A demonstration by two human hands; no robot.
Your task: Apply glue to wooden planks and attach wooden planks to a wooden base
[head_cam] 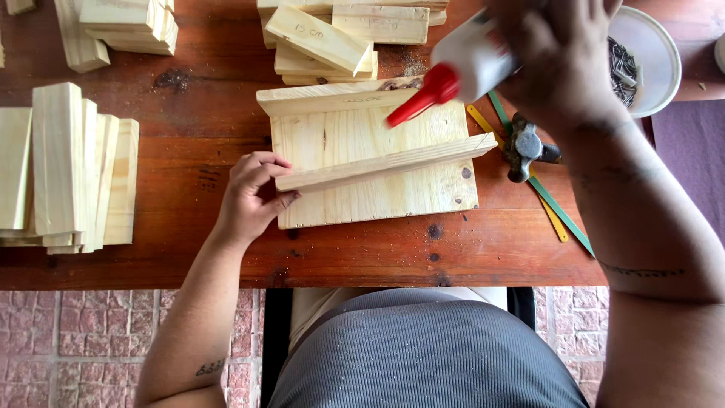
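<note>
The left hand (pixel 253 195) pinches the near end of a narrow slat (pixel 385 162), thumb and fingers closed on it, holding it on edge and slanted across a flat pine board (pixel 377 193) that lies on the desk (pixel 189 257). The right hand (pixel 563 57) is wrapped firmly around a white glue bottle (pixel 472 60), tipped so its red nozzle (pixel 419 102) points down and left, just above the board and close to the slat's upper edge. No glue line is visible on the slat or the board, though a thin bead would be hard to see at this size.

A second strip (pixel 336 98) already sits along the board's far edge; whether it is fixed there or only laid on cannot be told. So, as a judgement, the assembly looks early: one strip placed, the slat not yet glued or seated.

Much stock looks untouched: a row of cut pieces (pixel 68 174) at the left, stacks (pixel 121 26) at the far left, and a pile (pixel 340 38) just beyond the board. A hammer (pixel 525 147) lies right of the board over green and yellow strips (pixel 547 196), and a white bowl of nails (pixel 649 60) stands behind the right hand.
</note>
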